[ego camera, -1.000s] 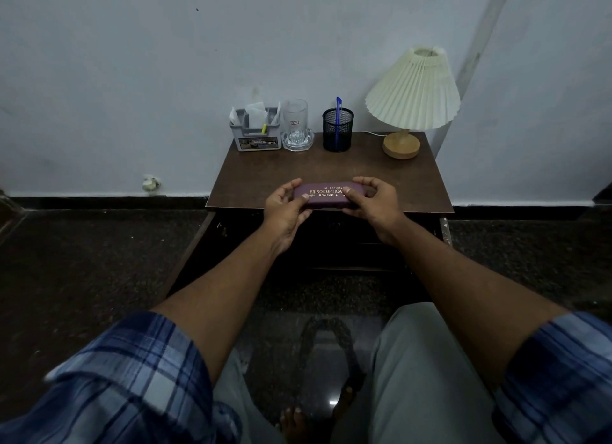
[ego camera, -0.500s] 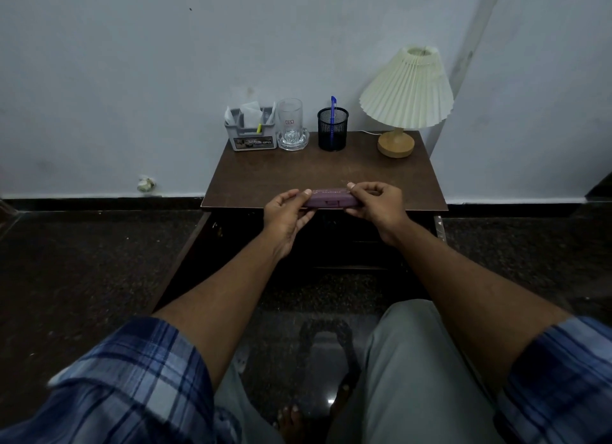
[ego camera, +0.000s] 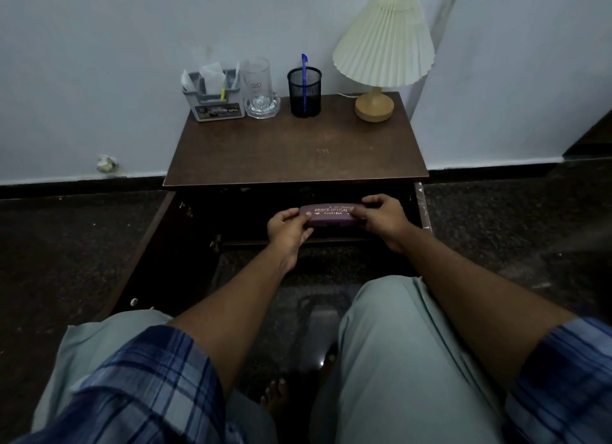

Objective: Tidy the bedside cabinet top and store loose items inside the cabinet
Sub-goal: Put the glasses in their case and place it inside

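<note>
Purple spectacle case (ego camera: 329, 215), lettered "PRINCE OPTICAL" in gold with a smaller line beneath that appears to read "ROURKELA", held level below the front edge of the cabinet top (ego camera: 298, 152), in front of the dark open cabinet interior (ego camera: 251, 208). Left hand (ego camera: 287, 229) pinches the case's left end, thumb on top; right hand (ego camera: 381, 216) grips its right end, fingers curled over it. Along the back of the worktop: grey organiser (ego camera: 215, 100) with a label ending "OPTI", glass mug (ego camera: 260, 90), black mesh pen cup (ego camera: 304, 92) with a blue pen (ego camera: 304, 66), and pleated-shade lamp (ego camera: 384, 42).
</note>
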Available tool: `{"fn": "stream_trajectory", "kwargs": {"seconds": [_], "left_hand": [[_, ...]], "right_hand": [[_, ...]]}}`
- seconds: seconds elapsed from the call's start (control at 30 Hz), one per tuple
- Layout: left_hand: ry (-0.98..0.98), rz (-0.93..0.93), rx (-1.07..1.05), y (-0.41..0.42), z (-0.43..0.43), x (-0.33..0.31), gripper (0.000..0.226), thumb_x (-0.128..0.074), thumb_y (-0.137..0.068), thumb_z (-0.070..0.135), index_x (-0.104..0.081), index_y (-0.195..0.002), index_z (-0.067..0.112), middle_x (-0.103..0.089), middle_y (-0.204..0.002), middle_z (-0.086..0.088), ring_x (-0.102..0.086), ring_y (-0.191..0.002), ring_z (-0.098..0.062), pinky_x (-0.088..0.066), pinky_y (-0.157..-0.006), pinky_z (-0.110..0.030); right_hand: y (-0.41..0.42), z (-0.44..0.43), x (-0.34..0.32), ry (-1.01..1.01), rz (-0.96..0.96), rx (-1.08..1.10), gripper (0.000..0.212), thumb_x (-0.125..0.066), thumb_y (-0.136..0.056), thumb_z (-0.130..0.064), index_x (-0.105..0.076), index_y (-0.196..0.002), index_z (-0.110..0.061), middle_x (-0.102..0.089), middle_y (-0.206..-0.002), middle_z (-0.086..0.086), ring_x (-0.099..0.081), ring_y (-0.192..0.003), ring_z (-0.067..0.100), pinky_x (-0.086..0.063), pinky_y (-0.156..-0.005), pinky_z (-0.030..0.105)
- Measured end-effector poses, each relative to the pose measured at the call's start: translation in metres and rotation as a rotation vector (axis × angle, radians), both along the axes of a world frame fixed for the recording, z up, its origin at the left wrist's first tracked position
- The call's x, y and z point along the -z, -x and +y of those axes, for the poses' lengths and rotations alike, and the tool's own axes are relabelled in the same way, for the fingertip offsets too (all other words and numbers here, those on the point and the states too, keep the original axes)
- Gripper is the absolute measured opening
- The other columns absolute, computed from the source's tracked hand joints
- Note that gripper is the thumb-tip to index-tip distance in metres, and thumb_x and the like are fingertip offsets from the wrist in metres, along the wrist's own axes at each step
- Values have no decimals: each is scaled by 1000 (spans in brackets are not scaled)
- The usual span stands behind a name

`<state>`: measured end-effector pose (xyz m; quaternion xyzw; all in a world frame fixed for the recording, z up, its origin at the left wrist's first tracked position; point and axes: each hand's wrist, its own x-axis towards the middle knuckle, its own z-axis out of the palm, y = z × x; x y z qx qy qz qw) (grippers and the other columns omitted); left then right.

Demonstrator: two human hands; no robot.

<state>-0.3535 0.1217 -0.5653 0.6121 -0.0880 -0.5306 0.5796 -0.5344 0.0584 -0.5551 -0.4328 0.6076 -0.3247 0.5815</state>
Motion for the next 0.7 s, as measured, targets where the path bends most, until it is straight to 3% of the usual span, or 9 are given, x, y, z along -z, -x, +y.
{"fn": "stream_trajectory", "kwargs": {"seconds": [0.1, 0.2, 0.3, 0.4, 0.57, 0.7], "left_hand": [[-21, -50, 24, 6, -14, 15, 34, -63, -94, -3, -57, -127, -2, -62, -114, -16, -62, -103, -23, -57, -85, -34], [-72, -151, 76, 8, -33, 32, 31, -59, -94, -3, -60, -125, 2, -65, -113, -15, -64, -99, -21, -57, -82, -31], [-111, -288, 162, 11, -52, 46, 34, -55, -95, 0, -62, -127, 4, -70, -109, -16, -64, -91, -23, -54, -79, -31], [-143, -403, 256, 16, -68, 55, 37, -57, -95, 2, -60, -131, 3, -68, -123, -19, -66, -112, -33, -52, -102, -40], [-214, -491, 352, 19, -97, 68, 16, -58, -94, 10, -65, -107, 4, -69, -100, -14, -66, -91, -30, -49, -75, -31], [-263, -502, 357, 26, -119, 77, 28, -59, -93, 11, -63, -118, -2, -66, -104, -10, -64, -95, -26, -47, -78, -28]], "right_hand": [[6, -8, 14, -28, 68, 15, 37, -84, -79, -11, -60, -107, -13, -66, -112, 19, -70, -102, 31, -63, -78, 47], [5, -22, 30, -16, 108, 40, 35, -83, -80, -8, -61, -107, -14, -65, -111, 18, -70, -99, 31, -64, -62, 40], [4, -39, 45, 55, 247, 93, 37, -81, -79, -9, -67, -113, -10, -70, -108, 13, -71, -98, 28, -63, -79, 45], [5, -53, 58, 87, 363, 119, 29, -80, -78, -18, -72, -103, -7, -75, -102, 9, -71, -97, 23, -59, -89, 39], [2, -79, 75, 55, 500, 155, 37, -72, -84, -20, -69, -114, 1, -72, -115, 19, -68, -109, 33, -52, -88, 30], [-2, -97, 88, 15, 550, 162, 38, -64, -88, -15, -67, -121, 4, -68, -123, 23, -64, -118, 38, -52, -93, 35]]}}
